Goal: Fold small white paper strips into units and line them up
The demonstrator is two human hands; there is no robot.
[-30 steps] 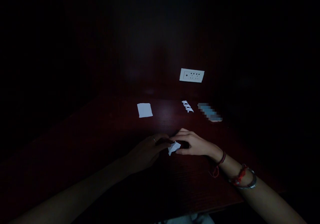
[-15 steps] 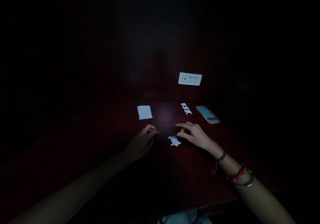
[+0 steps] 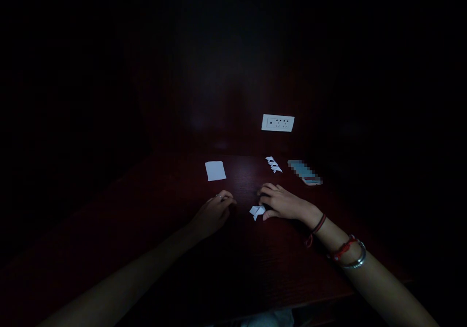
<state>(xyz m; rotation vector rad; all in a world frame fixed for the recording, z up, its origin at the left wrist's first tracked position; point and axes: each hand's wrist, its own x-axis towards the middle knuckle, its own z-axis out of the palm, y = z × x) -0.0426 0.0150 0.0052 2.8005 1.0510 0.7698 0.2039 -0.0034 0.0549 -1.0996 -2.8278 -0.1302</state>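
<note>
A small white origami figure (image 3: 257,212) with pointed flaps lies on the dark red table in front of me. My right hand (image 3: 279,202) has come over its right side, with the thumb and fingers closing round that edge and hiding part of it. Left of the figure and apart from it, my left hand (image 3: 215,215) rests low over the table. Its fingers are curled together, a ring on one of them, and I see nothing held there.
A stack of white paper squares (image 3: 215,171) lies beyond my left hand. Several folded paper pieces (image 3: 273,164) sit in a row farther back, beside a phone (image 3: 304,172). A white power socket (image 3: 278,122) is on the dark wall behind.
My right hand has gone from hovering beside the origami figure to gripping its right side, and the figure has turned. My left hand's fingers have drawn in. The view has tilted slightly up.
</note>
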